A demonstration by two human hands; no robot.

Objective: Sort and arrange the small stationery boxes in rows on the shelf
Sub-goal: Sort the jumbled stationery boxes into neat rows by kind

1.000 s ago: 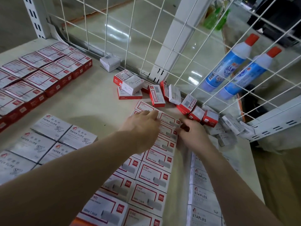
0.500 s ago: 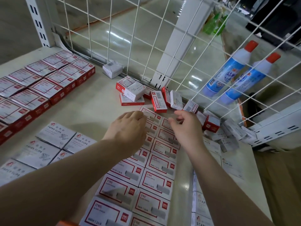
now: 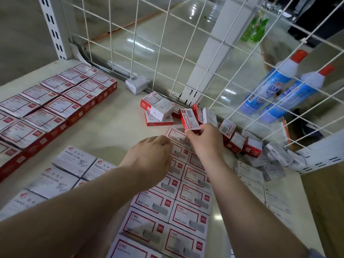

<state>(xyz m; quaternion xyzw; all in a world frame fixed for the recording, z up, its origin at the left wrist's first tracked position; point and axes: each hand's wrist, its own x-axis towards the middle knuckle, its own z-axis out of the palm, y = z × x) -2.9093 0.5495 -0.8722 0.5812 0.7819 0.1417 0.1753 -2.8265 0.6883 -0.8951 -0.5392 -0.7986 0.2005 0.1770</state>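
Observation:
Two rows of red-and-white staple boxes (image 3: pixel 191 200) run up the middle of the cream shelf (image 3: pixel 111 131). My right hand (image 3: pixel 205 140) pinches a small red box (image 3: pixel 190 120) with a barcode, at the far end of those rows. My left hand (image 3: pixel 150 157) rests with its fingers on the left row's far boxes. A loose heap of red and white boxes (image 3: pixel 160 108) lies by the wire back. More loose boxes (image 3: pixel 242 144) lie to the right of my right hand.
Red boxes (image 3: pixel 55 107) stand in rows at left, white paper-clip boxes (image 3: pixel 74 161) in front of them. White staples boxes (image 3: pixel 249 175) lie at right. A wire grid (image 3: pixel 167 53) fences the back and right. Two blue bottles (image 3: pixel 279 90) lie beyond it.
My right hand has moved forward from the row's end and taken hold of the red barcode box from the heap. My left hand has stayed on the left row.

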